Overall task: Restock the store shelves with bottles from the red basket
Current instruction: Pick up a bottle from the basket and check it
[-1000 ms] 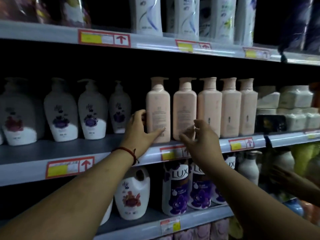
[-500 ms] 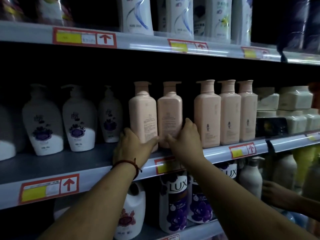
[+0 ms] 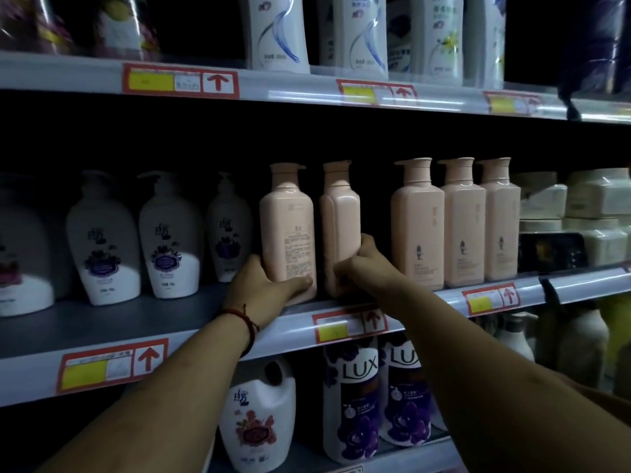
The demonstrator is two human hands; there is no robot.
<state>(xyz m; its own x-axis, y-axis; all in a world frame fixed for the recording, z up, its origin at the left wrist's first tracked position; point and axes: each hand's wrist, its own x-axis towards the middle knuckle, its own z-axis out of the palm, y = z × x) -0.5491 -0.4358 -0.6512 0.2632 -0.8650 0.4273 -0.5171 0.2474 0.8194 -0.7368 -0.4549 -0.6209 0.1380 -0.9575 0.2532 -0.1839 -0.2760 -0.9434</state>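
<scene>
Your left hand [image 3: 263, 288] is wrapped round the base of 1 pink bottle [image 3: 286, 230]; your right hand [image 3: 367, 264] grips the pink bottle beside it [image 3: 340, 230]. Both stand upright on the middle shelf [image 3: 136, 322], apart from 3 matching bottles [image 3: 454, 223] on the right.

Single head-worn wide-angle view, close to the shelving, facing forward and slightly down. Centred on the middle shelf [image 3: 143, 322]; upper shelf edge [image 3: 290, 93] along the top, lower shelf along the bottom. Straight edges bowed by lens.
</scene>
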